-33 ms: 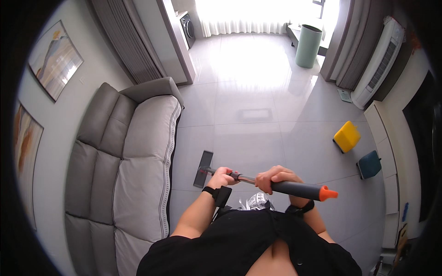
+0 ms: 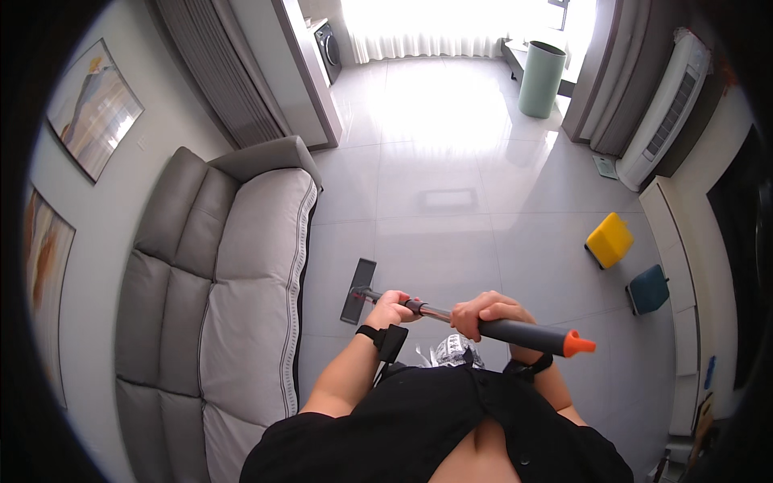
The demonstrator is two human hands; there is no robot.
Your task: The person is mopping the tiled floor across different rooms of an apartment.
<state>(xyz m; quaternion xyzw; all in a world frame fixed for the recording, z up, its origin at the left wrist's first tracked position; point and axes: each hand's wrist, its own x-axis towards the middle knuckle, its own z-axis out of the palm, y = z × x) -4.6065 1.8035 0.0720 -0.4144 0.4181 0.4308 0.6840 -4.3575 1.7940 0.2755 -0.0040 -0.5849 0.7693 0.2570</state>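
Observation:
A flat mop spans the space in front of me, its long dark rectangular head (image 2: pixel 359 291) lying on the floor near the sofa's front edge. Its handle (image 2: pixel 523 334) slants toward me and to the right, with a thick dark grip ending in an orange tip (image 2: pixel 578 344). My left hand (image 2: pixel 394 307) is wrapped round the lower pole, close to a dark collar. Farther up, my right hand (image 2: pixel 485 313) is closed round the pole just at the start of the thick grip. Dark bands circle both wrists.
A grey sofa (image 2: pixel 245 298) runs along the left. To the right stand a yellow case (image 2: pixel 609 241) and a dark teal case (image 2: pixel 647 290) beside a low white cabinet (image 2: pixel 675 266). A pale green bin (image 2: pixel 541 80) and a white upright air conditioner (image 2: pixel 667 105) are farther off.
The mop head has slid slightly away from me and a little right. Both hands keep their hold and have shifted only a trace.

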